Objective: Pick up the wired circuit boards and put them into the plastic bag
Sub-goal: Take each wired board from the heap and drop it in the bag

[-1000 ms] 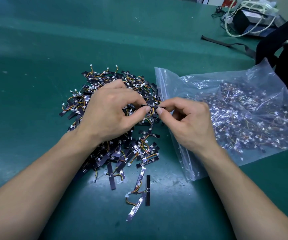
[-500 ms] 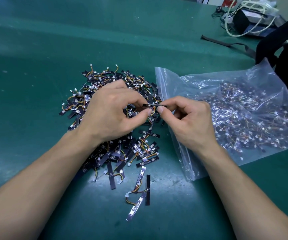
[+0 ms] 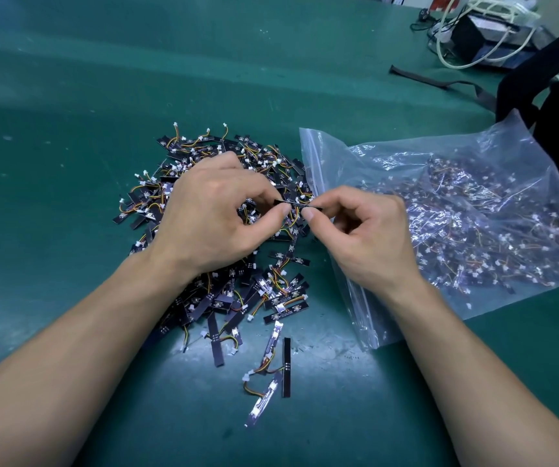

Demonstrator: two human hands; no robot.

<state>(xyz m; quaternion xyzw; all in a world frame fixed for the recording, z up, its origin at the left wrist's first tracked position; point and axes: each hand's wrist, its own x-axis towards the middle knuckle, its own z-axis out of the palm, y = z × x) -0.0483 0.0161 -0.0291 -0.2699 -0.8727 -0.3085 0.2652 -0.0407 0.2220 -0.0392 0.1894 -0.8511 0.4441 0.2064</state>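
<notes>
- The left hand [image 3: 210,214] and the right hand [image 3: 365,230] meet tip to tip. Between them they hold one narrow black circuit board strip [image 3: 298,205], lifted off the bench and roughly level.
- The left fingers [image 3: 281,210] are curled in, thumb and forefinger pinching the strip's left end.
- The right fingers [image 3: 308,215] pinch the strip's right end in the same way. The remaining fingers of that hand are folded loosely under the palm.
- Directly below and around the left fingers lies a loose heap of small black rectangular circuit boards with orange and yellow wires and white plug ends [image 3: 271,291]. It sits on the dark green bench [image 3: 69,129], spreading beyond the knuckles and back under the left wrist.
- Just right of the right fingers lies a clear zip-top plastic bag [image 3: 473,183], flat on the bench. Its zip edge runs beneath the pinched strip and under the right wrist.
- Many more of the same wired boards show through the film. Whether the bag's mouth is parted cannot be told.
- Nearer the person than the fingers, between the two forearms, a few stray black boards [image 3: 286,365] lie apart from the heap, joined by orange wire.
- Far beyond the right fingers, at the bench's far corner, stands a dark box draped with white cables [image 3: 480,38]. A flat black strap [image 3: 433,80] lies in front of it.
- A black fabric item [image 3: 557,79] sits at the bag's far edge.
</notes>
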